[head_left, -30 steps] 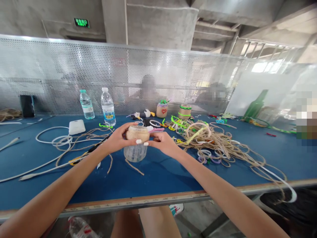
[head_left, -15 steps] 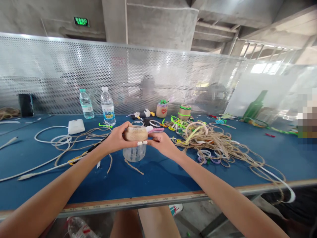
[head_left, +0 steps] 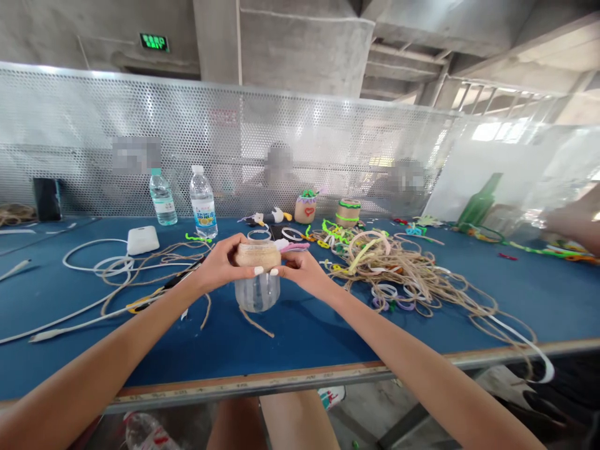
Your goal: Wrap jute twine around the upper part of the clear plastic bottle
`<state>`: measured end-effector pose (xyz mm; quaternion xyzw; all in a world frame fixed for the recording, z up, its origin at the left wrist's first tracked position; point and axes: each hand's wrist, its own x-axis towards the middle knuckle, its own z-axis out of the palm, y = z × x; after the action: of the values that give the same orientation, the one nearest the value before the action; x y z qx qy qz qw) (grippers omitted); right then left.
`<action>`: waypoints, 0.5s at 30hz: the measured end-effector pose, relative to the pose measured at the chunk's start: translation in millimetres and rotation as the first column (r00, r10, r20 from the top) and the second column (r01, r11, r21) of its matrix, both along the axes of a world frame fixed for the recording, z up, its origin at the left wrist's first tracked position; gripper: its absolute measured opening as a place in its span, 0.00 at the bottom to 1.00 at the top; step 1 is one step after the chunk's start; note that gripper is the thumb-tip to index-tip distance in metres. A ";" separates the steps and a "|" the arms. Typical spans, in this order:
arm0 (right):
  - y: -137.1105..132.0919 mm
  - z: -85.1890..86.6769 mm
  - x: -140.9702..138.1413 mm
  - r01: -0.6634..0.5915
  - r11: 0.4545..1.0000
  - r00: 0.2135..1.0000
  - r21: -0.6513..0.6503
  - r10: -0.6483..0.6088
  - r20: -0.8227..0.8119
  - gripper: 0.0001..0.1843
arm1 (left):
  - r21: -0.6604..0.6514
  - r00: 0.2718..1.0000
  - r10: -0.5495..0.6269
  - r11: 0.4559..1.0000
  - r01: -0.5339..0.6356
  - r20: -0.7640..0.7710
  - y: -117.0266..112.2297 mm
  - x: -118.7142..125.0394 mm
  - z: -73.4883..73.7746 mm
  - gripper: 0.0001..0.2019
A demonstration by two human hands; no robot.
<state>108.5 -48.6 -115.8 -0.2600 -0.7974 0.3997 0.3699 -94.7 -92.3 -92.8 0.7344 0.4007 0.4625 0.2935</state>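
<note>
A clear glass jar (head_left: 257,292) is in front of me, its upper part wrapped in tan twine (head_left: 257,255). My left hand (head_left: 225,261) curves round the jar's left side, thumb along the front below the twine. From the right, my right hand (head_left: 300,267) grips the wrapped band, its thumb nearly meeting the left one. Pink and white fuzzy stems (head_left: 294,246) show just above my right fingers; whether they are held or lie behind is unclear. A short piece of twine (head_left: 257,322) lies on the blue tabletop by the jar's base.
To the right spreads a tangled twine heap (head_left: 403,269) with coloured stems. Two finished-looking wrapped jars (head_left: 305,210) stand behind. Water bottles (head_left: 204,206), a white box (head_left: 143,240) and white cables (head_left: 84,325) are leftward. Another person's hand (head_left: 574,219) reaches in at far right.
The jar has tilted slightly, showing more of its clear lower part and rim. Both my hands keep their hold. Another person's hand has come into view at the far right.
</note>
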 end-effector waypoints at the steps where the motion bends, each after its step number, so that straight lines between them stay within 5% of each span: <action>1: -0.3 0.2 0.0 -0.025 0.999 0.999 -0.043 0.024 -0.029 0.26 | -0.051 0.997 -0.040 0.998 0.044 0.065 -1.3 3.3 -0.5 0.22; 4: -2.4 1.0 0.1 -0.082 0.984 0.990 -0.156 0.063 -0.125 0.25 | -0.151 0.981 -0.086 0.982 0.113 0.174 -5.5 12.7 -0.9 0.23; 8: -3.1 0.5 1.0 -0.067 0.986 0.990 -0.155 0.046 -0.137 0.21 | -0.153 0.998 0.033 0.988 -0.023 0.058 -6.3 16.5 1.0 0.38; 11: -3.4 1.3 2.7 -0.039 0.992 0.993 -0.121 0.026 -0.112 0.21 | -0.110 0.994 0.092 0.989 -0.098 -0.053 -2.0 11.2 2.0 0.33; 15: -5.4 4.4 4.1 -0.064 0.986 0.993 -0.152 0.047 -0.108 0.24 | -0.135 0.999 0.006 0.991 0.000 0.044 5.0 -0.6 -0.2 0.29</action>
<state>112.6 -54.1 -111.5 -0.2446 -0.7505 0.4836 0.3781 -95.3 -87.3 -93.0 0.7017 0.4256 0.4510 0.3509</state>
